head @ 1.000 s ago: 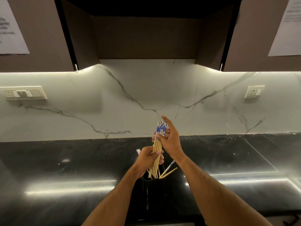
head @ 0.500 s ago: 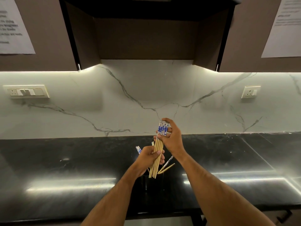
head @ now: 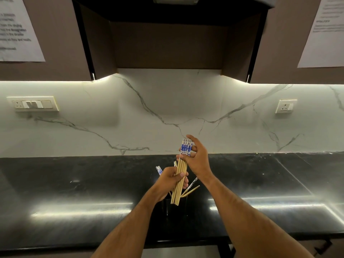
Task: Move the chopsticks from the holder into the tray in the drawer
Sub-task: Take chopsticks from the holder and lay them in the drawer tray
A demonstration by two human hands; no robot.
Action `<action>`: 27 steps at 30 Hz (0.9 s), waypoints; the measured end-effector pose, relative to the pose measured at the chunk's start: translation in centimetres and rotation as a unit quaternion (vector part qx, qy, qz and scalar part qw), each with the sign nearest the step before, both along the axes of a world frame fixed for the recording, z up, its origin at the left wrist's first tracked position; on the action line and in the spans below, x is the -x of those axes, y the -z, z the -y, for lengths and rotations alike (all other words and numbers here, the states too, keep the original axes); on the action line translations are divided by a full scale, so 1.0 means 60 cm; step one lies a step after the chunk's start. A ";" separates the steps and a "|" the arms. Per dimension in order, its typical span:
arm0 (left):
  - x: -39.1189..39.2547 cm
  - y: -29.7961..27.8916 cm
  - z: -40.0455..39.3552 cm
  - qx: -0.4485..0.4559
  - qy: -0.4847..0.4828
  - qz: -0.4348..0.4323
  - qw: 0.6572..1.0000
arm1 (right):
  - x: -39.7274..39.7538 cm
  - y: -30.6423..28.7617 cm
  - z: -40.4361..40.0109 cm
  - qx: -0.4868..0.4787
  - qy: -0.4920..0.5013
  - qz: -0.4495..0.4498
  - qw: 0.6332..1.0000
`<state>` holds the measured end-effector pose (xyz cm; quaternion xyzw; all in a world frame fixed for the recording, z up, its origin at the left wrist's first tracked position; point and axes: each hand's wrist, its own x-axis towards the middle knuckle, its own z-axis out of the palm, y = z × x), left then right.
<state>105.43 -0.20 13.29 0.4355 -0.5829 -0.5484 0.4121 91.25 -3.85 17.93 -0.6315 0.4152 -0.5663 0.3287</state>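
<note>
A bundle of several wooden chopsticks (head: 181,174) with blue-and-white tops stands nearly upright above a dark holder (head: 176,205) on the black counter. My left hand (head: 171,180) grips the bundle's lower half. My right hand (head: 197,159) holds its patterned upper ends between thumb and fingers. A few more chopsticks (head: 191,189) lean out of the holder to the right, and another pair of patterned tips (head: 158,170) sticks up left of my left hand. The drawer and tray are out of sight.
The glossy black counter (head: 74,192) runs left to right, backed by a white marble wall (head: 167,112) with a switch panel (head: 32,104) and a socket (head: 284,107). Brown cupboards (head: 167,38) with paper notices hang overhead. A pale strip (head: 178,251) shows below the counter edge.
The bundle has risen a little out of the holder, its lower tips now near the rim. My right thumb has lifted off its top. The view has tilted slightly.
</note>
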 end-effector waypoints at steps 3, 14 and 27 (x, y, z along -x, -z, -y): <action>-0.001 0.002 -0.001 -0.003 0.005 0.001 1.000 | 0.003 0.001 -0.001 -0.008 0.005 -0.006 1.000; 0.002 0.011 -0.001 -0.015 0.021 0.014 1.000 | 0.012 0.019 0.001 -0.018 0.033 0.008 0.999; -0.005 0.001 0.013 0.126 -0.043 0.528 0.839 | 0.058 0.021 -0.021 0.103 -0.021 -0.500 0.860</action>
